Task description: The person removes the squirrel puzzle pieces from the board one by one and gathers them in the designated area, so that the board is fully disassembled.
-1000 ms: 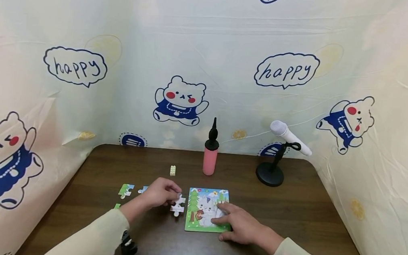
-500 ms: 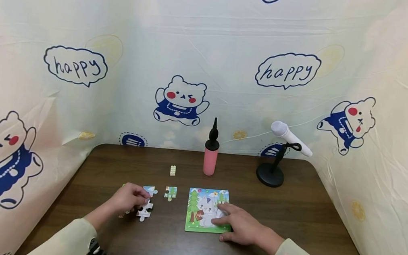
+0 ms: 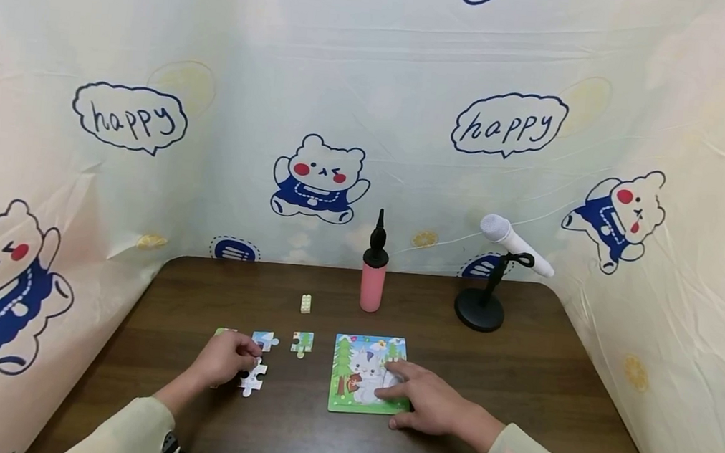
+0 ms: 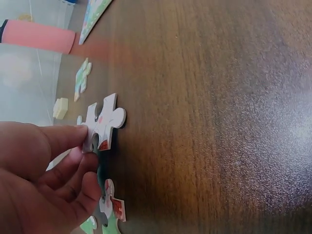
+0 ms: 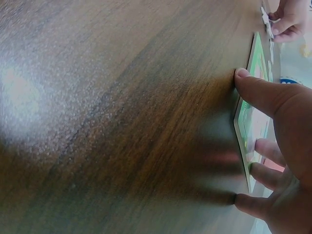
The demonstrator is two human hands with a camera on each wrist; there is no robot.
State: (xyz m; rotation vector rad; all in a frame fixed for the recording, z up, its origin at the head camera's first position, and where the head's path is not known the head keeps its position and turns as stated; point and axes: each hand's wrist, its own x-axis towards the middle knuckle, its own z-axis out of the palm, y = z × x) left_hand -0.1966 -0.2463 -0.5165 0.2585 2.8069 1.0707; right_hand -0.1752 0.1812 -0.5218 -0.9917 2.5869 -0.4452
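Note:
My left hand (image 3: 224,358) pinches a white puzzle piece (image 3: 252,382) between thumb and fingers, low over the table's left side. In the left wrist view this piece (image 4: 108,122) shows a round tab and a small red patch. A blue-and-white piece (image 3: 265,340) lies just behind it, and green pieces are partly hidden by the hand. My right hand (image 3: 431,401) rests with spread fingers on the right part of the square picture board (image 3: 347,401), which shows a white animal among green trees. In the right wrist view its thumb touches the board's edge.
Between the left hand and the board lies a green-and-blue puzzle piece (image 3: 302,343). Behind stand a small pale block (image 3: 306,303), a pink pump (image 3: 371,288) with a black top, and a white microphone (image 3: 516,246) on a black stand. A printed cloth hangs behind the table.
My left hand has moved left from beside the board with the white piece, and a green-and-blue piece now shows where it was. The right hand stays on the board.

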